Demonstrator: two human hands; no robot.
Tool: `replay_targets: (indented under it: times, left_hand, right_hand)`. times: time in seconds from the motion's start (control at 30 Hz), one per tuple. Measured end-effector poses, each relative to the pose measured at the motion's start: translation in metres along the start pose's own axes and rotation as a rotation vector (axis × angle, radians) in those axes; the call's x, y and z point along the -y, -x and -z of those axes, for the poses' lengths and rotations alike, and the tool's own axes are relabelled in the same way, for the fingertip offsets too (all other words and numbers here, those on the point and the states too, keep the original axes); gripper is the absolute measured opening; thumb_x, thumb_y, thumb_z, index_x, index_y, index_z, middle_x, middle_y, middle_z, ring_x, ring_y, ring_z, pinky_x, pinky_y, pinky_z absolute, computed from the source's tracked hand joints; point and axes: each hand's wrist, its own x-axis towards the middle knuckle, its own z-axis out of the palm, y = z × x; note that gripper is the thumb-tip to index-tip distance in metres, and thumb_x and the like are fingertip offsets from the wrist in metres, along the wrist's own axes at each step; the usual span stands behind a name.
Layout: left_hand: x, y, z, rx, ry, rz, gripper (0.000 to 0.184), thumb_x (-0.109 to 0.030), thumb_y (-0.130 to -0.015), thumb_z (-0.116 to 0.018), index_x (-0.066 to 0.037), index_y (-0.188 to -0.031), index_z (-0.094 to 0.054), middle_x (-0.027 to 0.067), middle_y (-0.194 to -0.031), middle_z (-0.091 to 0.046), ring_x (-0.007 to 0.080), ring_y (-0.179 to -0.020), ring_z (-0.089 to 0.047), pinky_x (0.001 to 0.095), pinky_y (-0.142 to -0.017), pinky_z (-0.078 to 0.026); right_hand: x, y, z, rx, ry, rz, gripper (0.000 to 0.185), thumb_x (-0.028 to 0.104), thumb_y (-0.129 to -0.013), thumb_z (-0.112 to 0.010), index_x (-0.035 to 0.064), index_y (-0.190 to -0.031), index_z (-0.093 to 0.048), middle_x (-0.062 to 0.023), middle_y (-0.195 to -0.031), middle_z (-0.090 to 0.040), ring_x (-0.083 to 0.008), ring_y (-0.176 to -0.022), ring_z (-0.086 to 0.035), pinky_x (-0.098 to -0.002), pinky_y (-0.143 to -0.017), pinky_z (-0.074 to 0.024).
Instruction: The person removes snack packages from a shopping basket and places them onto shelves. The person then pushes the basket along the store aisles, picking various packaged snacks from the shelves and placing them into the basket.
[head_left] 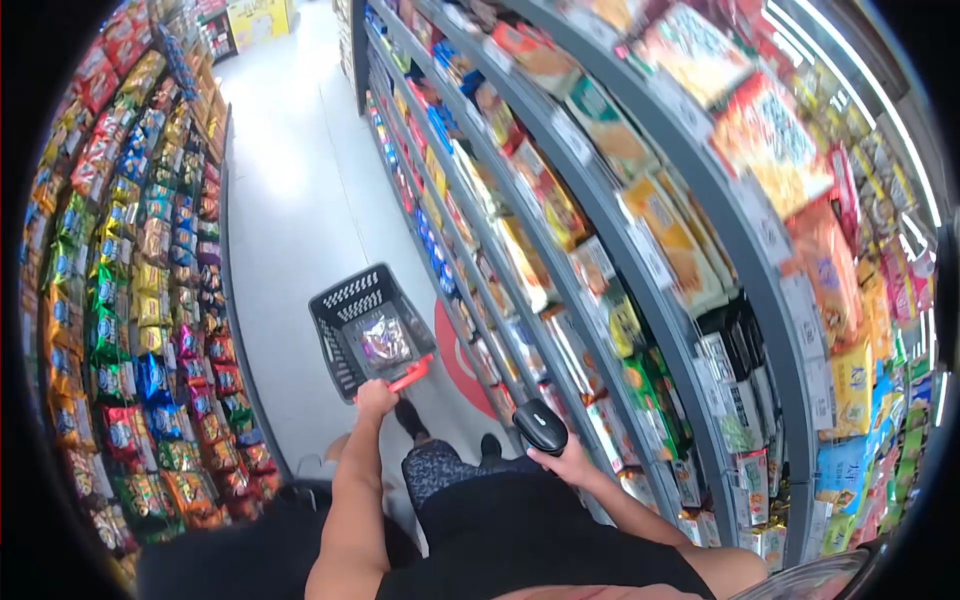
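1. The basket (pixel 333 350) could catch the right shelf (pixel 607 190) if it drifts sideways; the aisle leaves modest room, so a swing of the left arm would probably be the cause.
2. The basket could also tip, since the left hand (pixel 376 398) holds the handle (pixel 410 374) towards its left end, leaving the right end unsupported by any hand.
3. The pack (pixel 384 338) lies loose in the basket and might slide towards a wall under a sharp tilt.
4. The black case (pixel 540 427) could be knocked against the shelf's edge, being close beside it in view; whether they touch, I cannot tell. Its rounded shell may also slip from a light hold.
5. The left hand is closed round the handle, at the basket's near edge. The basket extends ahead of that grip, and the pack sits beyond the handle, nearer the basket's right wall than its left.
6. The right hand (pixel 568 462) grasps the case by its near end; most of the case projects forward past the fingers.
7. Whether the basket hangs or rests on the floor (pixel 280 215) cannot be made out.
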Motion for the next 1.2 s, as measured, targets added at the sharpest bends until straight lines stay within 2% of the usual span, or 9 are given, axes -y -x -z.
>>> replay_targets:
  times: [0.13,0.37,0.63,0.73,0.77,0.83,0.93,1.1,1.2]
  left_hand:
    - [0.028,-0.063,0.037,0.034,0.021,0.03,0.026,-0.03,-0.08,-0.066,-0.014,-0.093,-0.082,0.0174,-0.097,-0.076,0.0357,-0.096,-0.073,0.045,-0.088,-0.058]
    - [0.053,-0.155,0.092,-0.022,0.098,0.016,0.025,-0.028,-0.081,-0.066,-0.01,-0.091,-0.081,0.0194,-0.094,-0.075,0.0364,-0.093,-0.073,0.0465,-0.086,-0.058]
    - [0.093,-0.258,0.124,-0.051,0.071,-0.013,0.028,-0.031,-0.081,-0.065,-0.008,-0.087,-0.08,0.0191,-0.088,-0.075,0.0375,-0.087,-0.073,0.0482,-0.083,-0.058]
    - [0.101,-0.293,0.158,0.009,-0.038,-0.02,0.029,-0.033,-0.082,-0.064,-0.011,-0.089,-0.08,0.0187,-0.09,-0.075,0.0372,-0.088,-0.073,0.0486,-0.084,-0.058]
    - [0.108,-0.304,0.163,0.02,-0.057,-0.025,0.029,-0.034,-0.081,-0.064,-0.012,-0.089,-0.08,0.0191,-0.091,-0.075,0.0373,-0.089,-0.073,0.0486,-0.085,-0.058]
    - [0.106,-0.338,0.188,0.045,-0.052,0.016,0.03,-0.035,-0.081,-0.064,-0.012,-0.09,-0.08,0.0194,-0.093,-0.075,0.0376,-0.091,-0.073,0.0487,-0.086,-0.058]
    - [0.127,-0.374,0.204,0.121,-0.078,0.116,0.029,-0.033,-0.081,-0.064,-0.012,-0.093,-0.08,0.0192,-0.097,-0.075,0.0387,-0.097,-0.072,0.0487,-0.089,-0.058]
    - [0.14,-0.434,0.244,0.109,-0.07,0.091,0.03,-0.032,-0.08,-0.063,-0.009,-0.092,-0.079,0.02,-0.095,-0.075,0.0386,-0.095,-0.072,0.0495,-0.087,-0.057]
    - [0.158,-0.478,0.267,0.127,-0.017,0.078,0.029,-0.03,-0.08,-0.062,-0.01,-0.091,-0.08,0.0202,-0.094,-0.075,0.0391,-0.094,-0.072,0.0497,-0.087,-0.057]
  right_hand:
    - [0.033,-0.068,-0.034,0.053,0.017,-0.165,0.031,0.025,-0.091,-0.082,0.0049,-0.106,-0.063,0.0008,-0.078,-0.063,-0.0067,-0.06,-0.057,-0.026,-0.055,-0.0464]
    - [0.117,-0.149,-0.086,0.097,0.105,-0.179,0.033,0.025,-0.09,-0.082,0.0027,-0.107,-0.064,0.0022,-0.076,-0.062,-0.0064,-0.06,-0.057,-0.0254,-0.054,-0.0462]
    - [0.124,-0.273,-0.098,0.116,0.039,-0.182,0.032,0.028,-0.09,-0.082,0.0027,-0.101,-0.066,0.0011,-0.072,-0.062,-0.0077,-0.061,-0.058,-0.0267,-0.056,-0.047]
    - [0.157,-0.34,-0.098,0.109,0.038,-0.104,0.036,0.028,-0.09,-0.083,0.0002,-0.104,-0.066,-0.0014,-0.079,-0.065,-0.0105,-0.069,-0.061,-0.0297,-0.064,-0.0507]
    - [0.132,-0.369,-0.09,0.11,0.021,-0.054,0.031,0.023,-0.088,-0.083,0.0042,-0.108,-0.067,0.0001,-0.079,-0.066,-0.0069,-0.061,-0.059,-0.0257,-0.055,-0.0475]
    - [0.147,-0.435,-0.081,0.02,0.037,0.123,0.039,0.022,-0.088,-0.083,0.0038,-0.117,-0.065,-0.001,-0.085,-0.067,-0.0069,-0.063,-0.06,-0.0259,-0.057,-0.0499]
    - [0.19,-0.487,-0.076,0.18,-0.082,0.011,0.079,0.017,-0.087,-0.083,-0.0015,-0.151,-0.041,-0.0155,-0.135,-0.064,-0.0207,-0.127,-0.059,-0.0361,-0.111,-0.0435]
    - [0.215,-0.562,-0.088,0.168,-0.094,0.01,0.061,0.018,-0.088,-0.083,-0.0008,-0.137,-0.054,-0.0093,-0.123,-0.066,-0.0163,-0.116,-0.061,-0.0346,-0.104,-0.0474]
    - [0.256,-0.609,-0.106,0.234,-0.105,-0.047,0.04,0.02,-0.09,-0.082,0.0013,-0.12,-0.063,-0.004,-0.099,-0.067,-0.0109,-0.086,-0.063,-0.0299,-0.078,-0.0525]
